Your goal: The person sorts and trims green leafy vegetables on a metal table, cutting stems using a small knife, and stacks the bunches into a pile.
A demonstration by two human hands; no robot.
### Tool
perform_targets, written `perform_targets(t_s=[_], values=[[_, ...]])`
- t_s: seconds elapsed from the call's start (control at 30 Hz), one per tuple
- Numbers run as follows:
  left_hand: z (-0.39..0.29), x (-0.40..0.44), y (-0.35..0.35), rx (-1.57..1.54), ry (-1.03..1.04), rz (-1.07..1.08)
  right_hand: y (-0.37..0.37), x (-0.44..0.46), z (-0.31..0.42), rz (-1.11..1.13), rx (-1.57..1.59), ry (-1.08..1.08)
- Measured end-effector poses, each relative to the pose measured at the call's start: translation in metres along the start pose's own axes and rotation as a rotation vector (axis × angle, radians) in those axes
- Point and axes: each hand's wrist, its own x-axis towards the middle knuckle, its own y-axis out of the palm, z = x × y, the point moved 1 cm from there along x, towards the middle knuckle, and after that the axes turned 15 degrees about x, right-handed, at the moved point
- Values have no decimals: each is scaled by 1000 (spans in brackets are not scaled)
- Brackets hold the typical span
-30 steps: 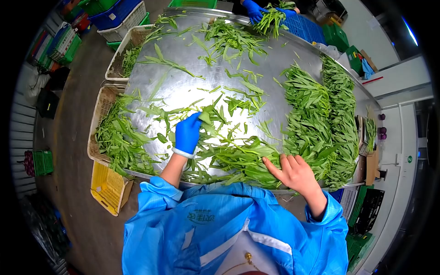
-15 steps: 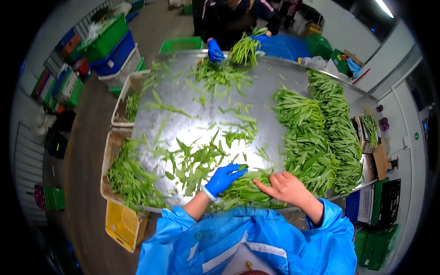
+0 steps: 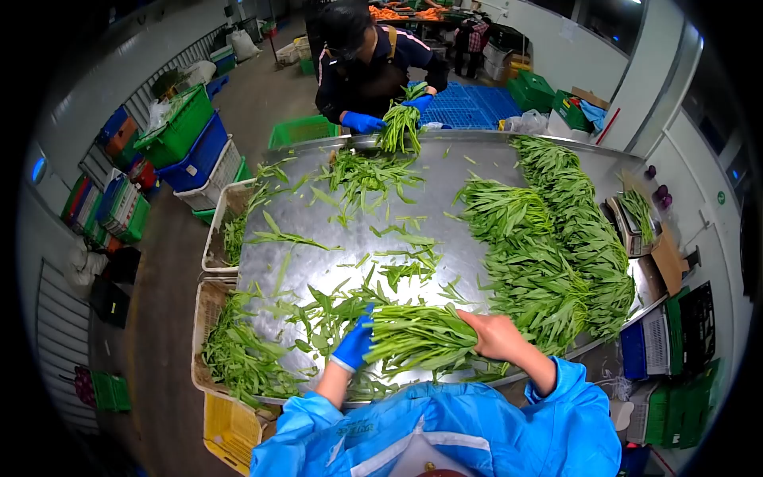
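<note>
A bundle of leafy green stems (image 3: 421, 335) lies sideways between my hands, above the near edge of the metal table (image 3: 453, 238). My left hand (image 3: 354, 343), in a blue glove, is closed round its cut-stem end. My right hand (image 3: 494, 337), bare, grips the leafy end, its fingers partly hidden behind the leaves. Loose leaves (image 3: 326, 314) are scattered just beyond my left hand. Right of the bundle, stacked greens (image 3: 528, 262) form a row, with another row (image 3: 584, 238) beside it.
Across the table a co-worker (image 3: 373, 71) in blue gloves holds a bunch of greens (image 3: 401, 126). Along the left edge stand two white crates (image 3: 208, 306) with greens, and a yellow crate (image 3: 230, 429) below. A cardboard box (image 3: 668, 262) stands at the right.
My hands have taken hold of the greens and raised them as one bundle. The view has tilted up, showing more of the co-worker, whose hands still hold a bunch.
</note>
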Motion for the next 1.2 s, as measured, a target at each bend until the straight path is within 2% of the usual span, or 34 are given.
perform_targets(t_s=[0.07,0.1,0.13,0.23,0.3,0.33,0.43,0.47,0.57,0.6,0.73,0.83,0.9,0.93,1.07,1.17,1.2], values=[[4,9,23,879,335,59,17,4,-11,101,107,182],[-22,-9,58,601,225,-73,22,5,-13,152,161,273],[-11,-3,45,327,151,-33,23,5,-13,197,217,364],[11,8,11,624,228,-32,31,-3,-24,174,382,371],[-9,-5,34,728,258,-48,38,-5,-31,183,440,349],[-1,-2,27,164,-9,-147,41,-6,-34,180,476,337],[28,19,-5,-171,-276,-92,41,-7,-34,215,549,386],[13,9,14,-207,-257,-50,47,-9,-42,223,573,385],[19,12,18,-65,-311,-195,48,-13,-51,224,634,358],[26,16,12,-122,-317,-130,48,-15,-52,222,653,347],[48,12,-11,8,-157,50,46,-20,-57,252,784,350],[35,5,2,803,88,181,46,-23,-60,268,862,347],[41,9,-1,-361,-97,334,44,-26,-58,273,967,362],[42,11,-2,-486,-101,473,42,-26,-56,269,991,381],[52,17,-3,-285,-176,90,40,-28,-52,253,1069,432],[47,13,5,-428,-237,3,47,-29,-58,267,1092,461],[37,10,14,-417,-227,-93,49,-30,-58,276,1094,473]])
